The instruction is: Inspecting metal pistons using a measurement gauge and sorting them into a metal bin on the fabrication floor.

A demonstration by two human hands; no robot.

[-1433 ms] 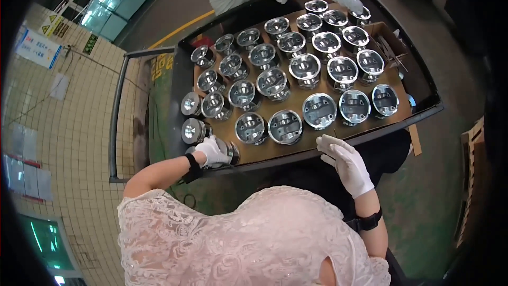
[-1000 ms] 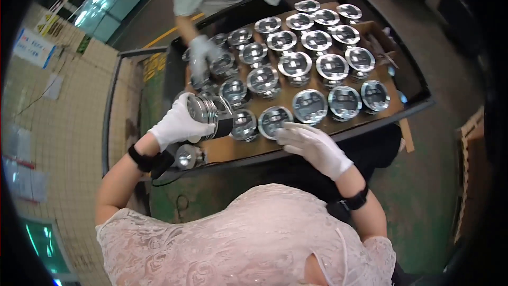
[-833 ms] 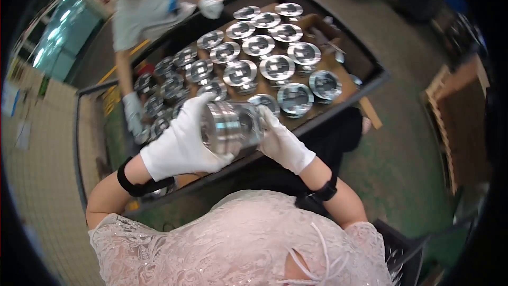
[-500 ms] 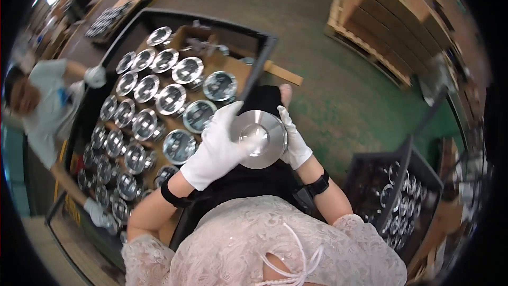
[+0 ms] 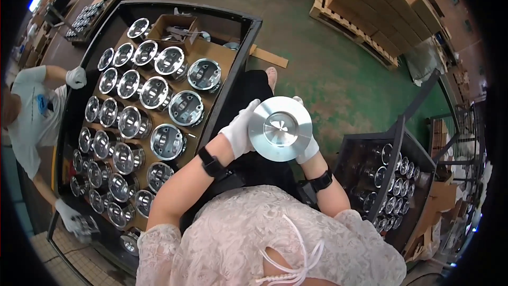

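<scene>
A round, shiny metal piston [image 5: 302,123] with a recessed bowl in its face is held up in front of my body. My left hand [image 5: 241,130], in a white glove, grips its left side. On the opposite side my right hand [image 5: 308,149], also gloved, closes around the edge, its fingers partly hidden behind the metal. The piston's flat face is turned up toward the view. To my left, several similar pistons [image 5: 168,142] stand in rows on a brown board inside a black-framed cart [image 5: 255,30].
Across the cart, a co-worker [image 5: 34,111] in gloves has one hand at a piston near the cart's lower corner. A cardboard box [image 5: 157,33] with metal parts sits in the cart. Another cart [image 5: 365,139] of pistons stands at right. Stacked cartons [image 5: 365,16] rest on a pallet.
My left hand has moved off the piston's face to its side. The piston has shifted slightly right and up, and the view has turned a little.
</scene>
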